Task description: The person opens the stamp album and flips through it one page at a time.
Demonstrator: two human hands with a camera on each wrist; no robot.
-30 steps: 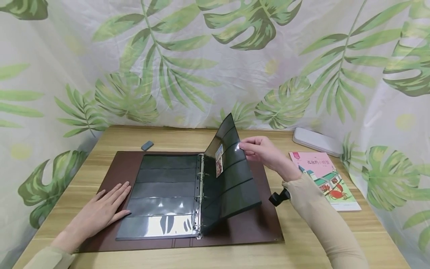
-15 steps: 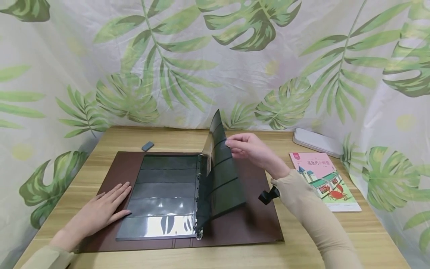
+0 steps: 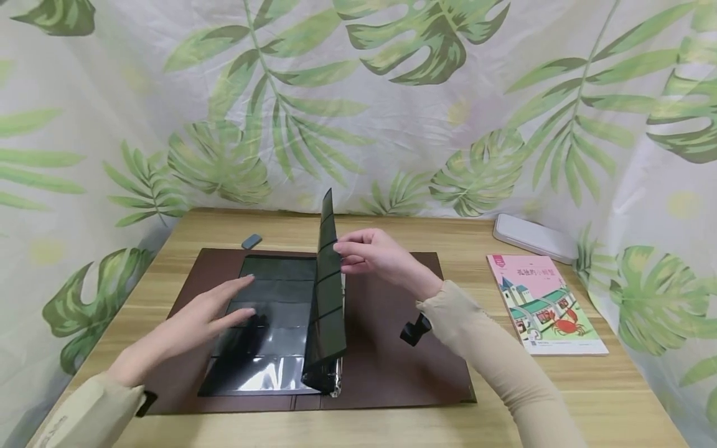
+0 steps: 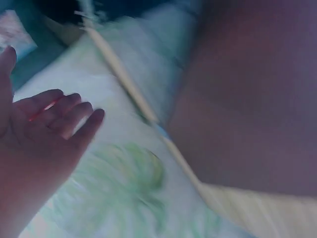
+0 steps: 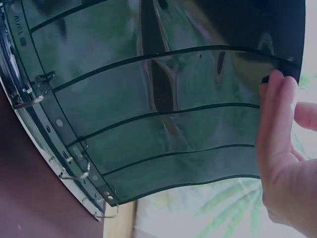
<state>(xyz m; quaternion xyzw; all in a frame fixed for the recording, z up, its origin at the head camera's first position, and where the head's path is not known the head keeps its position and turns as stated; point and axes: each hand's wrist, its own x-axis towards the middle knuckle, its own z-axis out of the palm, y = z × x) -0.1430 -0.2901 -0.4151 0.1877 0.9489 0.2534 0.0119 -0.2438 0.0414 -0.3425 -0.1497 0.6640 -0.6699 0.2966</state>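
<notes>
A brown ring binder (image 3: 403,367) lies spread on the table, with black pocket pages (image 3: 280,370) on its left side. My right hand (image 3: 381,256) pinches the outer edge of a dark page (image 3: 327,298) that stands nearly upright at the rings. In the right wrist view this pocket page (image 5: 198,131) bows, with the fingers (image 5: 277,114) at its edge and the metal rings (image 5: 81,173) along the other side. My left hand (image 3: 196,320) hovers over the left pages, fingers stretched toward the raised page. A small pinkish card (image 4: 15,32) shows at the left wrist view's corner.
Right of the binder lie a pink picture book (image 3: 551,305) with a red crab on it and a pale oblong case (image 3: 532,238). A small blue-grey block (image 3: 252,241) sits behind the binder. A leaf-patterned curtain (image 3: 392,124) hangs behind the wooden table (image 3: 403,429).
My right hand has swung the page leftward, from leaning right to nearly upright. My left hand has lifted off the cover's left side and moved right over the pages.
</notes>
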